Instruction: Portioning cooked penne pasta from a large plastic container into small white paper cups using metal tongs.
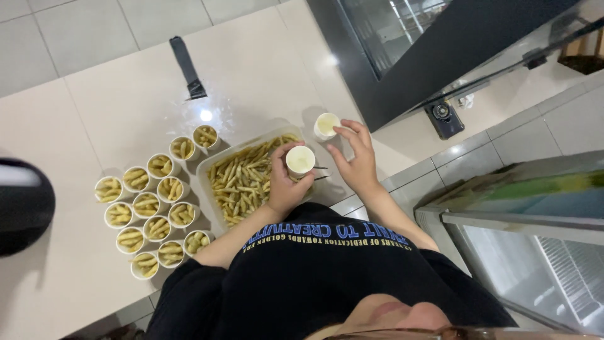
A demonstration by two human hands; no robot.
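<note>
My left hand [284, 187] grips a white paper cup [301, 158] that looks empty, over the right end of a shallow clear tray [202, 171] full of pale fries [242, 182]. My right hand [357, 160] is held with fingers apart just right of that cup. Its fingertips reach toward a second white cup [326, 124], which stands on the counter behind the tray. A thin dark stick [319, 168] shows between my hands; what it is I cannot tell.
Several white cups filled with fries [148, 204] stand in rows left of the tray on the beige counter [113, 107]. A black flat tool [187, 66] lies farther back. A round black object [24, 204] is at far left, a glass-fronted cabinet [535, 252] at right.
</note>
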